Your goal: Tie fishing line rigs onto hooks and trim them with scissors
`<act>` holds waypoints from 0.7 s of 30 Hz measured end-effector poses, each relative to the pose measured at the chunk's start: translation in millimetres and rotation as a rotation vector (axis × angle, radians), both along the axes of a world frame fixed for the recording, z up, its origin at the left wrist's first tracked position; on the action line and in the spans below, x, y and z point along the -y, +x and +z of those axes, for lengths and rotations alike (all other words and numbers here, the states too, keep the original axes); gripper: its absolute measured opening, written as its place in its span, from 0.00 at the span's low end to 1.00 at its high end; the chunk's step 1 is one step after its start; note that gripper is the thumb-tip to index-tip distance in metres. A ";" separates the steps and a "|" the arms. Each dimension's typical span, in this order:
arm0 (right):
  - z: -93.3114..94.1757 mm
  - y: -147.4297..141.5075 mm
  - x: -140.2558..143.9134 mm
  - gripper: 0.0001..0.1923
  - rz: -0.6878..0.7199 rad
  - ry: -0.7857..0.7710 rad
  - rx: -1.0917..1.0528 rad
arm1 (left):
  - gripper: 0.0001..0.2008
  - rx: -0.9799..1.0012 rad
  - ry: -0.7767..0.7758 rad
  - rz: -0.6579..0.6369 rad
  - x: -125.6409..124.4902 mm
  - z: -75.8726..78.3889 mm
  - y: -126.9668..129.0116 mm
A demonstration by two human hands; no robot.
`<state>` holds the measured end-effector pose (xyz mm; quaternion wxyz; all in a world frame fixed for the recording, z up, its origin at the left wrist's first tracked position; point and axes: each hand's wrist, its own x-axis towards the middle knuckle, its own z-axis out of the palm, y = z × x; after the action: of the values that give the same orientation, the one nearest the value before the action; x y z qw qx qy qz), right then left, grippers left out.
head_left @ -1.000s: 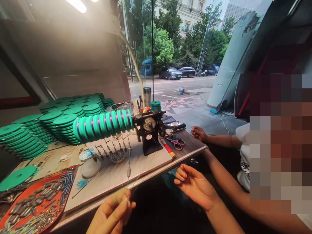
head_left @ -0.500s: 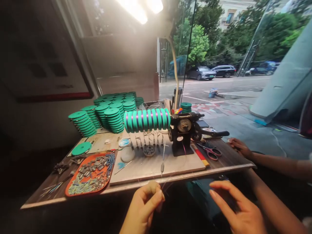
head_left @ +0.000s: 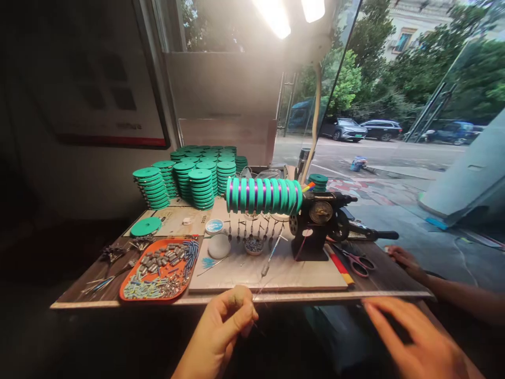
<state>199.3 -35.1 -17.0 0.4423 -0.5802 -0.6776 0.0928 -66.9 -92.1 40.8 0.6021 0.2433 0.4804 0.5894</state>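
Observation:
My left hand (head_left: 226, 329) is closed in a pinch in front of the table edge, on what looks like a thin fishing line. The line leads up toward a small grey weight (head_left: 264, 270) and a pale, narrow stem (head_left: 275, 247) slanting up to the winder. My right hand (head_left: 418, 339), partly blurred, is at the lower right with its fingers stretched out and apart; nothing shows in it. Behind the hands, a row of green foam spools (head_left: 258, 196) sits on the shaft of a black hand-cranked winder (head_left: 320, 212). Several small metal clips (head_left: 251, 229) hang below the spools.
An orange tray (head_left: 125, 293) of small metal and coloured parts lies at left. Green spool stacks (head_left: 201, 192) stand behind it. Scissors (head_left: 360, 263) lie right of the winder. Another person's hand (head_left: 404, 260) is near the crank handle (head_left: 384, 235).
The view has swung left, so the table sits further right. My right hand has moved right, its fingers straighter. The grey weight and stem now slant more, and my left hand keeps its pinch.

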 end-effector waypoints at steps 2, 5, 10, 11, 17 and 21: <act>8.2 20.0 -28.4 0.16 -0.089 -0.116 0.089 | 0.14 0.024 -0.025 0.026 1.8 1.4 3.5; 19.6 29.9 -68.0 0.17 -0.041 -0.191 0.179 | 0.14 0.052 -0.036 0.030 1.9 4.0 6.5; 31.0 -5.2 -79.7 0.12 0.167 -0.153 0.243 | 0.15 0.072 -0.044 0.014 -0.7 1.0 6.6; 32.2 -18.3 -73.0 0.12 0.236 -0.136 0.257 | 0.15 0.073 -0.041 -0.001 -0.9 -0.8 6.2; 20.9 -132.2 -23.7 0.08 0.770 0.073 0.311 | 0.13 -0.130 0.175 -0.229 0.5 2.0 2.8; 4.3 -215.9 -8.0 0.16 0.760 0.250 0.247 | 0.15 -0.477 0.368 -0.155 2.6 24.9 5.7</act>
<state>-16.6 -27.1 -12.7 0.3589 -0.2375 -0.8975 0.0962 -61.3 -94.7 65.8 0.4613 0.5158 0.4735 0.5450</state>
